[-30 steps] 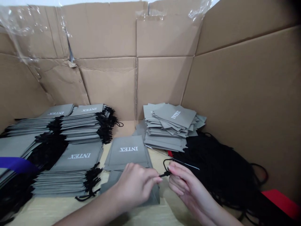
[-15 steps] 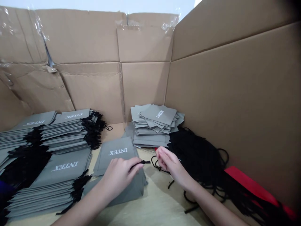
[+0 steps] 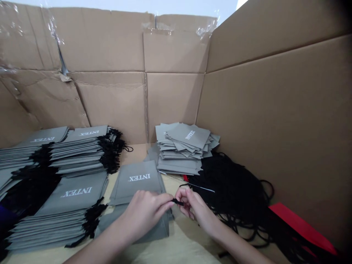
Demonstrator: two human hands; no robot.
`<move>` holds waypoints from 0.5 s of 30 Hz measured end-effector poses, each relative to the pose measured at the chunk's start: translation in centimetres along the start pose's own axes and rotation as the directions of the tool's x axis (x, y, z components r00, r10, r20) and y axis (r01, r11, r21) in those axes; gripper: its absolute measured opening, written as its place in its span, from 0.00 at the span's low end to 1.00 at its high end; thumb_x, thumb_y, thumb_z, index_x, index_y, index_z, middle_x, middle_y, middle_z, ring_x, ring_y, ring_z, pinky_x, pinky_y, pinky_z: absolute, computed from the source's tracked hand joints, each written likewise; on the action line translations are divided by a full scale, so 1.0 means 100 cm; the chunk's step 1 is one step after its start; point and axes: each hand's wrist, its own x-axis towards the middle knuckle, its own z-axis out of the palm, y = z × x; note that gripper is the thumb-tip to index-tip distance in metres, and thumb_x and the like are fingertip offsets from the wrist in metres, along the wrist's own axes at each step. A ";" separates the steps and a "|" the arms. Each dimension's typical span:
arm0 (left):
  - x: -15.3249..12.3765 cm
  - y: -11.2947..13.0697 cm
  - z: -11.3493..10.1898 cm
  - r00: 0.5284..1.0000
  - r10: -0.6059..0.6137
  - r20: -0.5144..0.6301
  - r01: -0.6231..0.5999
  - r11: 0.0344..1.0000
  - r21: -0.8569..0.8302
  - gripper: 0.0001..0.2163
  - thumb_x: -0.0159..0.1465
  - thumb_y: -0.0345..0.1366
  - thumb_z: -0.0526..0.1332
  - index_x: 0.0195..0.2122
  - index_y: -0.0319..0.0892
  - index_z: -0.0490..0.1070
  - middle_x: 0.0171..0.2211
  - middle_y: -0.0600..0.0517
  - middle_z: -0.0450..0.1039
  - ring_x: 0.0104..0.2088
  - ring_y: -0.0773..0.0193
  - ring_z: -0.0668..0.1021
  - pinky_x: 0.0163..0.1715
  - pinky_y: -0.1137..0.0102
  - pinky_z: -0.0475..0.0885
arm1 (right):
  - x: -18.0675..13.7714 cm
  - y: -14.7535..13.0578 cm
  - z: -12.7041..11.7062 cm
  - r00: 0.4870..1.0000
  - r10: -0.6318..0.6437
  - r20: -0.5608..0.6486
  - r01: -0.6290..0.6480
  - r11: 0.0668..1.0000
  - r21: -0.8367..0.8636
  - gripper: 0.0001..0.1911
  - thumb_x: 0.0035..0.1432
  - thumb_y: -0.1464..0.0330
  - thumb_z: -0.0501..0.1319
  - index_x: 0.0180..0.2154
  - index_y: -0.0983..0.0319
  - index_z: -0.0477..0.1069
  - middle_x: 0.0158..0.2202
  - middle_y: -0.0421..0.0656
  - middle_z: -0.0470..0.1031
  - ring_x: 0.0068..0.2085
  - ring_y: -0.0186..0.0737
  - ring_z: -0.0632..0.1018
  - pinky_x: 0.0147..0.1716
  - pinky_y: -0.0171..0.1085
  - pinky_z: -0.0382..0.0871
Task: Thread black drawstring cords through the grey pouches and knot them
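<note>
A grey INTEX pouch (image 3: 154, 229) lies flat near the front of the table, partly under my left hand (image 3: 144, 212). That hand pinches a black drawstring cord (image 3: 178, 202) at the pouch's right edge. My right hand (image 3: 192, 205) meets it from the right, fingers curled and pinching the same cord end. Another grey INTEX pouch (image 3: 137, 181) lies just behind the hands.
Stacks of finished grey pouches (image 3: 74, 201) with black cords fill the left side. A loose pile of grey pouches (image 3: 184, 146) sits at the back. A heap of black cords (image 3: 236, 190) and a red object (image 3: 299, 225) lie right. Cardboard walls (image 3: 275, 110) enclose the table.
My hands were apart half a second ago, the left holding the cord end. They have come together again, both pinching the cord. The camera view shifted slightly.
</note>
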 end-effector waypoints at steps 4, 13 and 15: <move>0.000 0.009 -0.012 1.000 -0.002 0.029 0.014 0.906 -0.422 0.16 0.66 0.41 0.48 0.29 0.41 0.71 0.22 0.54 0.68 0.23 0.68 0.70 0.26 0.75 0.61 | 0.002 0.001 0.003 1.000 -0.013 0.013 0.012 0.996 0.088 0.33 0.57 0.43 0.39 0.30 0.63 0.66 0.18 0.37 0.62 0.19 0.31 0.62 0.18 0.29 0.54; -0.009 0.000 -0.036 0.963 0.040 -0.267 -0.262 -0.102 -0.960 0.23 0.61 0.51 0.52 0.14 0.42 0.57 0.05 0.62 0.44 0.06 0.74 0.55 0.08 0.78 0.49 | -0.009 -0.031 0.005 0.982 -0.044 0.184 0.115 0.912 -0.394 0.18 0.62 0.57 0.49 0.40 0.60 0.73 0.34 0.45 0.74 0.35 0.41 0.73 0.36 0.38 0.65; -0.005 -0.006 -0.043 0.914 0.029 -0.404 -0.375 -0.313 -0.872 0.25 0.64 0.50 0.44 0.12 0.43 0.52 0.02 0.62 0.41 0.03 0.74 0.51 0.06 0.79 0.51 | -0.012 -0.035 0.013 0.963 -0.057 0.263 0.160 0.907 -0.390 0.18 0.60 0.58 0.53 0.50 0.57 0.69 0.50 0.48 0.70 0.49 0.46 0.69 0.48 0.41 0.61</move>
